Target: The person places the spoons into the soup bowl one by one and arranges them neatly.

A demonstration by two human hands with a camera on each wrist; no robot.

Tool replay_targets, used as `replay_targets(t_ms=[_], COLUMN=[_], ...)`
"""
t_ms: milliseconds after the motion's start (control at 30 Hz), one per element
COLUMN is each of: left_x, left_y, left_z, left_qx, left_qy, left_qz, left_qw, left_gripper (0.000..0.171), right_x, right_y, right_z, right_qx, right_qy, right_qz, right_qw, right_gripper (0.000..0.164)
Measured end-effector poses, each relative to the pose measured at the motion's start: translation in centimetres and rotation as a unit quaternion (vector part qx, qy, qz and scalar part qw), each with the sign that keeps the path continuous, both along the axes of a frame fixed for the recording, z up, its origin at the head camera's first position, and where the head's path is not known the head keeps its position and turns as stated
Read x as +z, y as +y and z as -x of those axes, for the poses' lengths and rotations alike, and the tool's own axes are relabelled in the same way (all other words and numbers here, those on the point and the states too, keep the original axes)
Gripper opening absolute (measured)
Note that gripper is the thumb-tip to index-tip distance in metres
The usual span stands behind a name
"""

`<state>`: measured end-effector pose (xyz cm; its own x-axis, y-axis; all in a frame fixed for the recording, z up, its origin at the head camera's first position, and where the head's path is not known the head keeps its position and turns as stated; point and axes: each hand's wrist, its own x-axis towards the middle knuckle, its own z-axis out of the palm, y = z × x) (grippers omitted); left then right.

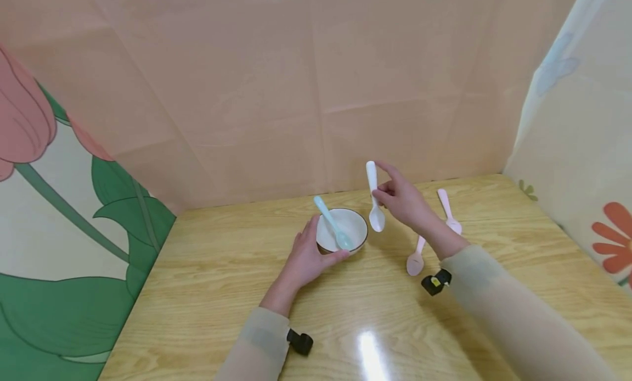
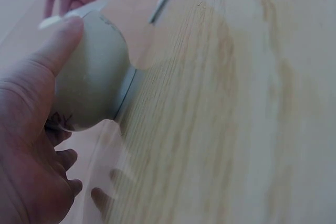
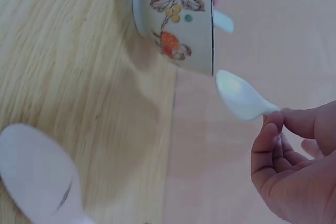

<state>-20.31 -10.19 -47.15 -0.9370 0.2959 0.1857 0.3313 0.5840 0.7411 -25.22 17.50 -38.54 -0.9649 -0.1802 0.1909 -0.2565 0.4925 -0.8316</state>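
A white bowl (image 1: pixel 354 223) with a dark rim stands on the table, and a pale blue-green spoon (image 1: pixel 329 219) leans inside it with its handle over the far left rim. My left hand (image 1: pixel 305 260) grips the bowl's left side, thumb along the near rim. To the right of the bowl, my right hand (image 1: pixel 402 200) pinches a white spoon (image 1: pixel 377 217) by its handle, bowl end down. In the right wrist view that spoon's head (image 3: pixel 239 95) is close to the rim of the flower-patterned bowl (image 3: pixel 157 19); whether they touch, I cannot tell.
Two pink spoons lie on the wooden table (image 1: pixel 207 293) at the right: one spoon (image 1: pixel 415 263) partly behind my right wrist, the other spoon (image 1: pixel 446 205) farther back. A plain pinkish backdrop (image 1: pixel 247 95) rises behind the table, with flower-printed sheets (image 1: pixel 592 150) at the sides.
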Motion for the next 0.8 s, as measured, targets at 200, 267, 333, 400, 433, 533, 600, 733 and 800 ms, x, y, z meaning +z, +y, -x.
replay_targets(t_ms=[200, 267, 333, 400, 433, 533, 600, 733, 800], left_x=[-0.1, -0.1, -0.1, 0.0, 0.0, 0.0, 0.0, 0.0, 0.0], left_y=[-0.1, -0.1, -0.2, -0.2, -0.2, -0.2, -0.2, -0.1, -0.1], left_z=[0.2, 0.2, 0.1, 0.0, 0.0, 0.1, 0.1, 0.2, 0.2], left_qx=[-0.001, -0.001, 0.000, 0.001, 0.001, 0.002, 0.002, 0.001, 0.001], left_qy=[-0.002, -0.004, -0.006, -0.007, -0.007, -0.006, -0.004, -0.003, -0.002], left_qz=[0.007, 0.004, 0.005, 0.004, 0.004, 0.007, 0.005, 0.006, 0.007], left_qw=[1.0000, 1.0000, 1.0000, 1.0000, 1.0000, 1.0000, 1.0000, 1.0000, 1.0000], left_gripper=[0.109, 0.109, 0.108, 0.108, 0.108, 0.107, 0.107, 0.107, 0.108], right_x=[0.6, 0.8, 0.9, 1.0, 1.0, 1.0, 0.9, 0.7, 0.6], right_y=[-0.9, -1.4, -2.0, -2.4, -2.6, -3.1, -3.4, -3.8, -4.0], right_z=[0.1, 0.2, 0.1, 0.2, 0.2, 0.3, 0.3, 0.4, 0.4], right_qx=[-0.003, 0.001, 0.008, 0.013, 0.015, 0.019, 0.023, 0.027, 0.030], right_qy=[0.010, 0.016, 0.023, 0.025, 0.025, 0.025, 0.024, 0.020, 0.014], right_qz=[-0.001, 0.002, 0.009, 0.012, 0.015, 0.019, 0.022, 0.021, 0.021], right_qw=[1.000, 1.000, 1.000, 1.000, 0.999, 0.999, 0.999, 0.999, 0.999], right_gripper=[0.074, 0.074, 0.074, 0.073, 0.073, 0.073, 0.073, 0.074, 0.073])
